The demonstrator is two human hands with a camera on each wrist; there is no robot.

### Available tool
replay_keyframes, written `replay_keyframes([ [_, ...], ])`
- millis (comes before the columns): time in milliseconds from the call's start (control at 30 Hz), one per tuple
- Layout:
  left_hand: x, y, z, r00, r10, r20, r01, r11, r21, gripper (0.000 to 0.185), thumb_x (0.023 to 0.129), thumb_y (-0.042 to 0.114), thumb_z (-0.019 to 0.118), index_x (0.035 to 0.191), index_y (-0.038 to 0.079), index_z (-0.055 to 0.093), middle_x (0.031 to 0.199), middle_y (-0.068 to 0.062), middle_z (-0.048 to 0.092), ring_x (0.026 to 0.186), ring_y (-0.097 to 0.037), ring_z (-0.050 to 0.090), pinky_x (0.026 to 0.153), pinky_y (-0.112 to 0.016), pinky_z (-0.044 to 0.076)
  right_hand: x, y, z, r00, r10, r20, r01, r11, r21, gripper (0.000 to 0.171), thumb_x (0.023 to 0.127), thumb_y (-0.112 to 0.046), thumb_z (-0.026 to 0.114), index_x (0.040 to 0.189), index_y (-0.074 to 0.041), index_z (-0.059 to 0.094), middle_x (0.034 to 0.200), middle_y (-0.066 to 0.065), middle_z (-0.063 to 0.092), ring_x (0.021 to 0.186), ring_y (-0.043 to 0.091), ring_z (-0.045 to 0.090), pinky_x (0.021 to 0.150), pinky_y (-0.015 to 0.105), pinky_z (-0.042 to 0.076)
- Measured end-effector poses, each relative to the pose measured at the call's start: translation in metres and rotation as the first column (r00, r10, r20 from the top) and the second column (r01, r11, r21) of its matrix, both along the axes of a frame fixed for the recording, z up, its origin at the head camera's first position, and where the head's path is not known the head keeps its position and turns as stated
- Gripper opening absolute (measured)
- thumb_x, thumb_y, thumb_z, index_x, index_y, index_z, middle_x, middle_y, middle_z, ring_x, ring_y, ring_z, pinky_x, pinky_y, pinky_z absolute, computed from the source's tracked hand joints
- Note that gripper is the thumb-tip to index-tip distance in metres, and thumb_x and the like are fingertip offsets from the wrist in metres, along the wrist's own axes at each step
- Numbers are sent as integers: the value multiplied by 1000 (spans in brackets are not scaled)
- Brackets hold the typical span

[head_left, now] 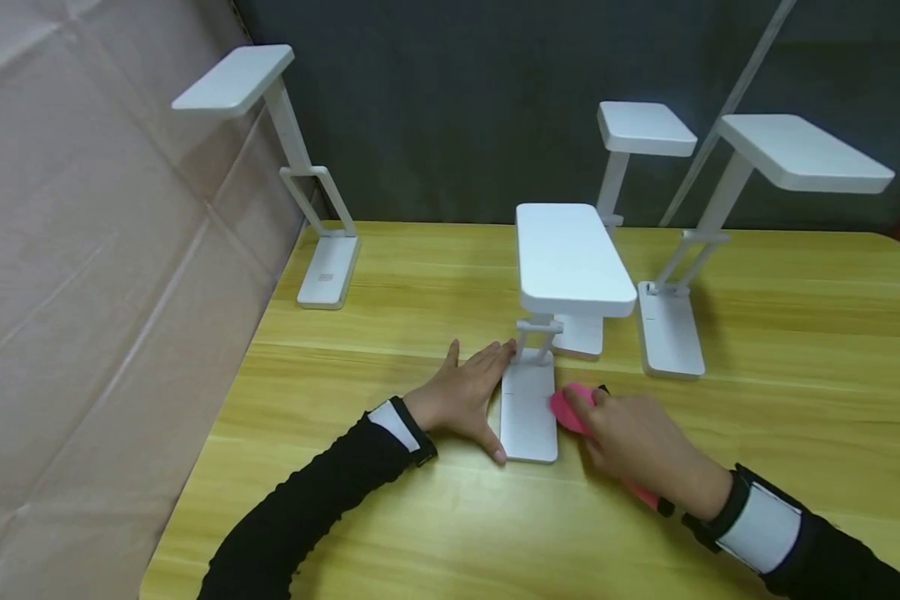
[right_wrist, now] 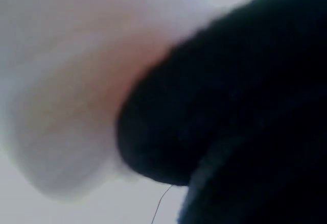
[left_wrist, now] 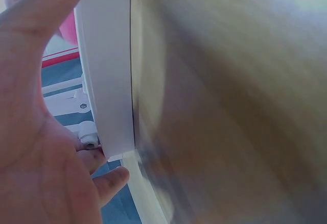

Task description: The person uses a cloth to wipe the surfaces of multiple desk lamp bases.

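A white folding desk lamp stands near the middle of the wooden table (head_left: 420, 517), its flat base (head_left: 528, 412) under its wide head (head_left: 570, 258). My left hand (head_left: 465, 396) lies flat on the table with straight fingers along the base's left edge. In the left wrist view the left hand (left_wrist: 36, 132) touches the base's white side (left_wrist: 107, 81). My right hand (head_left: 637, 442) grips a pink tool (head_left: 570, 408) whose front end touches the base's right edge. Its pink handle end sticks out behind the hand. The right wrist view is a blur of dark sleeve.
Three more white desk lamps stand on the table: one at the far left (head_left: 330, 275), one at the back (head_left: 645, 129), one to the right (head_left: 671, 333). A pinkish sheet (head_left: 82, 292) hangs along the table's left side. A dark wall runs behind.
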State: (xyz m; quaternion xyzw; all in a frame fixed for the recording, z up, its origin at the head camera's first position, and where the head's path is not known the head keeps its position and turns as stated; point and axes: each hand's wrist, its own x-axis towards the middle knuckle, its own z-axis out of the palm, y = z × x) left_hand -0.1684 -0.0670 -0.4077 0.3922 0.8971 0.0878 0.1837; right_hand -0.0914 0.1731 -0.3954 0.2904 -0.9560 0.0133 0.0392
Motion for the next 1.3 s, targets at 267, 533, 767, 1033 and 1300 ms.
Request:
replay_keyframes([
  [267,0,-2,0,1000,6,0,-6,1000,-18,148,52,74,77,152,7,-9,159,-7,-1,145,-20,1,107,-65,-5,21,0,0,997,48,60,-46,998,-33,42,73,-17,72,111,-8,58,73,12,63,39,7,34,35,23,30],
  [533,5,0,-7,1000,-9,6,9,1000,-5,148,52,75,75,152,8,-11,159,-7,-1,145,-20,2,106,-65,-4,28,18,11,942,220,252,-187,971,-149,45,78,-22,72,121,-15,64,83,-2,66,56,4,51,47,29,44],
  [767,11,1,-13,1000,-10,26,9,1000,11,147,52,75,76,152,8,-9,159,-6,0,145,-20,3,106,-65,-3,1,26,21,962,-21,271,48,995,-92,48,81,-21,70,126,-9,61,67,-6,53,50,6,39,42,25,34],
  [1033,3,2,-9,1000,-18,10,17,1000,12,146,54,75,76,152,9,-10,159,-5,-1,145,-19,2,106,-66,-1,-22,3,9,981,-183,65,185,982,-27,37,75,-17,67,106,3,61,55,2,44,42,16,39,35,31,32],
  [1300,-1,-1,-1,1000,0,22,0,1000,7,146,54,73,77,152,9,-10,159,-5,-2,145,-19,2,106,-65,-3,-22,-14,2,989,-147,-16,147,989,-6,36,76,-15,69,104,7,59,51,1,39,39,13,36,33,27,31],
])
